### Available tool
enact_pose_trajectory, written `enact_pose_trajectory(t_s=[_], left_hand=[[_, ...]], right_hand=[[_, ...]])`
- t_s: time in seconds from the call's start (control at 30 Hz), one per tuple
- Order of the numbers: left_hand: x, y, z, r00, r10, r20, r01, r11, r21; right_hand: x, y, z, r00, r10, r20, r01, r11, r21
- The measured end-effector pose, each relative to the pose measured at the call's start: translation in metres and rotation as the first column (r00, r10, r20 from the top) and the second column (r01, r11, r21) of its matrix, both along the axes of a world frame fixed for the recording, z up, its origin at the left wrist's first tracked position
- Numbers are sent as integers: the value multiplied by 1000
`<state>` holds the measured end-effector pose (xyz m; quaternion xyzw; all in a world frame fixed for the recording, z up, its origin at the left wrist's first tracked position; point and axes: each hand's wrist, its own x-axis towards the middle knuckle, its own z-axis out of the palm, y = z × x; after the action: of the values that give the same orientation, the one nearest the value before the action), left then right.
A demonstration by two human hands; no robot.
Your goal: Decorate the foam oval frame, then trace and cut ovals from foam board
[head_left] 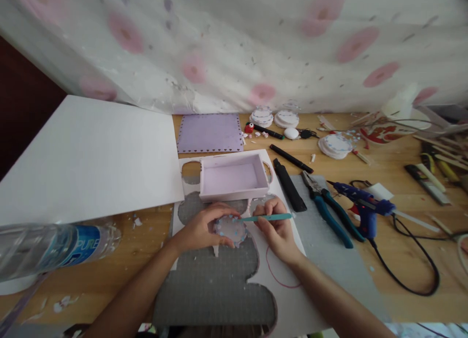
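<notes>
My left hand (199,228) curls around a small round disc (230,229), pale lilac with blue dots along its edge, holding it just above the grey cutting mat (215,284). My right hand (276,231) pinches a thin teal tool (266,217) between thumb and fingers, and its tip touches the disc's upper edge. Just behind my hands sits a shallow lilac tray (234,177) on a cut-out white sheet (285,279). To the right lie a black knife (289,186), blue-handled pliers (327,206) and a blue glue gun (361,204) with its black cord. A big white board (87,158) lies at the left, with a plastic water bottle (54,248) on its side near my left arm.
</notes>
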<state>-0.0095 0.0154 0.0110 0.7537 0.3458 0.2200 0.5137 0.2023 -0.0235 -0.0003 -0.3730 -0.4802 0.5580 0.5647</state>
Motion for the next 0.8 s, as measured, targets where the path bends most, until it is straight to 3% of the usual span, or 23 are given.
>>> enact_pose_trajectory(t_s=[0.6, 0.8], left_hand=[[-2, 0, -5, 1000, -6, -1, 6, 1000, -14], [-1, -1, -4, 999, 6, 40, -3, 997, -74]], right_hand=[[11, 2, -9, 994, -40, -103, 36, 998, -48], [26, 8, -2, 1000, 3, -14, -4, 998, -68]])
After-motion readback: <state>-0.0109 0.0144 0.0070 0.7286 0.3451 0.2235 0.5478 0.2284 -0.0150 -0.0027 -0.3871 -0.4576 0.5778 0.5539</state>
